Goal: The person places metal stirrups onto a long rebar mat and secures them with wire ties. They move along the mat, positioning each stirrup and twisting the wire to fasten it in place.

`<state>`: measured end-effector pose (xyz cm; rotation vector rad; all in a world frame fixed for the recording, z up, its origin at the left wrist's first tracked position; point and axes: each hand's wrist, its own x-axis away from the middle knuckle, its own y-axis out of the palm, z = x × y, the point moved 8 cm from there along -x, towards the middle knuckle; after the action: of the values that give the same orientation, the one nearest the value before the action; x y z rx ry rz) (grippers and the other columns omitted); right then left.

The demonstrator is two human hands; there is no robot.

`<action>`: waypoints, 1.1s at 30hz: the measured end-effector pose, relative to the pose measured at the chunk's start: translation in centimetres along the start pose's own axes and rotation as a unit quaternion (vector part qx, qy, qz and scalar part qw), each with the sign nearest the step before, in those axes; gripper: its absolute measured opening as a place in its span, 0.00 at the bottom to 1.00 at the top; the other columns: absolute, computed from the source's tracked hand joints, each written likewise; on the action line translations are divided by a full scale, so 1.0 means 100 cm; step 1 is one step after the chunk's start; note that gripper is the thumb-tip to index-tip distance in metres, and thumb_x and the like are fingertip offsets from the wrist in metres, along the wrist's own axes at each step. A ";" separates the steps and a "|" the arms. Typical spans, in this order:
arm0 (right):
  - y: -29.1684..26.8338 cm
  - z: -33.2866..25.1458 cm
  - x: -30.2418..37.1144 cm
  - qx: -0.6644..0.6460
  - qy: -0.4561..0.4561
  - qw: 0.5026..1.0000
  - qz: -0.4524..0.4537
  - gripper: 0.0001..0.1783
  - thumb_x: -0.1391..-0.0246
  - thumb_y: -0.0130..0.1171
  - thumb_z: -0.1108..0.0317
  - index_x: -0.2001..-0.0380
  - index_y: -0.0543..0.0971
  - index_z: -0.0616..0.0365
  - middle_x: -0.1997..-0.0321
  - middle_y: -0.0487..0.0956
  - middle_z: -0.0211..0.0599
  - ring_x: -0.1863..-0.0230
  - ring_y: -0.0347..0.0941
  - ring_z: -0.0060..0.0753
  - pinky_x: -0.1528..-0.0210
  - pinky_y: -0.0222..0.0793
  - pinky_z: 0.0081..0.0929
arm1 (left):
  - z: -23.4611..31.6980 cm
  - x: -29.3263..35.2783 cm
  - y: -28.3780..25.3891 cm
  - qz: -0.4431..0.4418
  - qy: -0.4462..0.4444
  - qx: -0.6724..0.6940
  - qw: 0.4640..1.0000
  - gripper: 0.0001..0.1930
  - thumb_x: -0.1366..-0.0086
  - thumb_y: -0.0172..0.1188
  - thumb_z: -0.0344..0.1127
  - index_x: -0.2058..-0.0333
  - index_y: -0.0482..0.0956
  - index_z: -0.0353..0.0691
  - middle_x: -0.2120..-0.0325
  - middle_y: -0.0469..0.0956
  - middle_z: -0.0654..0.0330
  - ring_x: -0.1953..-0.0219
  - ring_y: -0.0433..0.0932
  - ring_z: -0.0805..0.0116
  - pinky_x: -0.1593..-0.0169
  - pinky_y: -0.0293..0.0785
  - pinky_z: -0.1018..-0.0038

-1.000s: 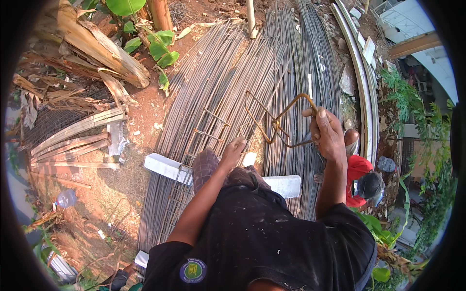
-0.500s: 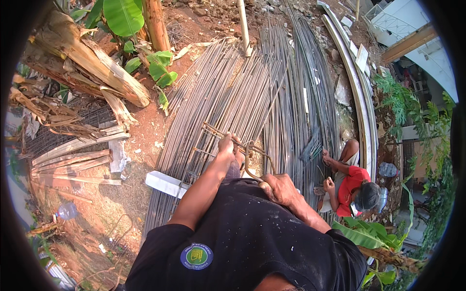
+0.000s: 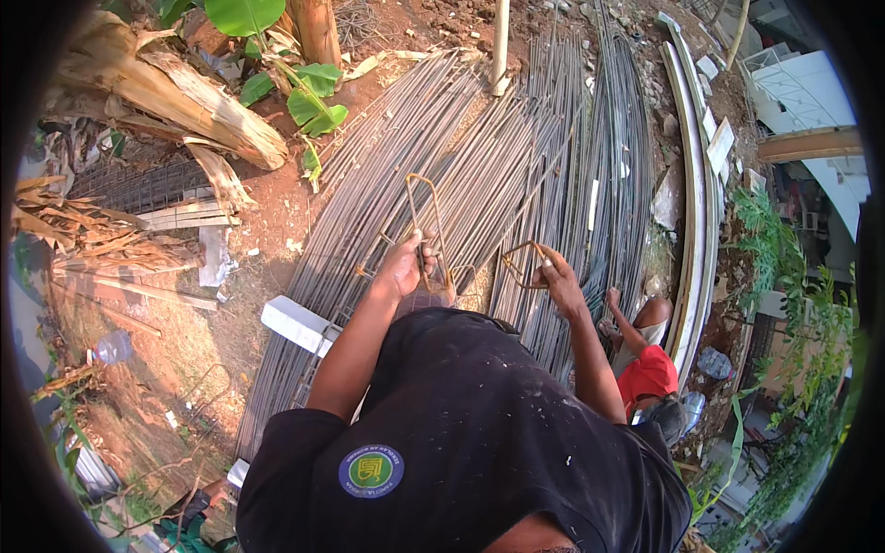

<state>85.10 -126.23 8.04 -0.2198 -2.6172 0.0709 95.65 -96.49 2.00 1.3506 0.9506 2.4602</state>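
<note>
My left hand (image 3: 402,264) is closed around a bent steel stirrup (image 3: 434,205), a long rusty loop standing up past the fingers. More bent bars show by that hand, partly hidden, and I cannot tell how many it holds. To the right, my right hand (image 3: 560,284) grips another stirrup (image 3: 518,249), a smaller-looking four-sided loop pointing left. The two hands are apart, with the stirrups between them. Beneath both lie long steel bars (image 3: 442,120) spread over the ground.
A co-worker in a red shirt (image 3: 648,376) crouches at the right. Long pale beams (image 3: 687,120) run behind. A white board (image 3: 297,324) lies across bars at left. A cut banana trunk (image 3: 203,111) and wood strips (image 3: 152,291) lie further left. A pole (image 3: 501,46) stands at the far side.
My right hand has moved up and right, away from my body, with a stirrup now apart from the left hand. The loop in my left hand now points upward. The co-worker leans lower.
</note>
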 end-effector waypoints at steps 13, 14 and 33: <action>-0.073 -0.075 -0.052 -0.135 0.148 0.978 0.060 0.27 0.30 0.43 0.48 0.50 0.75 0.62 0.80 0.73 0.31 0.72 0.76 0.32 0.63 0.74 0.35 | 0.002 0.107 -0.367 0.526 0.068 -0.066 0.845 0.09 0.32 0.51 0.41 0.65 0.76 0.44 0.86 0.65 0.67 0.88 0.61 0.75 0.86 0.55 0.76; -0.080 -0.067 -0.073 -0.148 0.155 0.975 0.057 0.23 0.30 0.45 0.55 0.51 0.76 0.67 0.77 0.73 0.31 0.72 0.74 0.29 0.62 0.74 0.31 | -0.020 0.119 -0.375 0.543 0.042 -0.055 0.837 0.09 0.33 0.51 0.41 0.65 0.76 0.44 0.87 0.64 0.67 0.89 0.61 0.74 0.86 0.55 0.76; -0.120 -0.091 -0.347 0.089 0.276 0.950 -0.118 0.17 0.35 0.50 0.70 0.44 0.73 0.58 0.69 0.74 0.30 0.67 0.76 0.28 0.66 0.75 0.29 | -0.153 -0.004 -0.132 0.463 -0.017 -0.047 0.885 0.12 0.30 0.50 0.42 0.64 0.76 0.42 0.85 0.65 0.68 0.87 0.62 0.77 0.86 0.56 0.76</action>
<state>117.67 -143.85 0.17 0.1243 -2.0454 0.1389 81.59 -93.23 -12.20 2.1592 0.1247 3.0070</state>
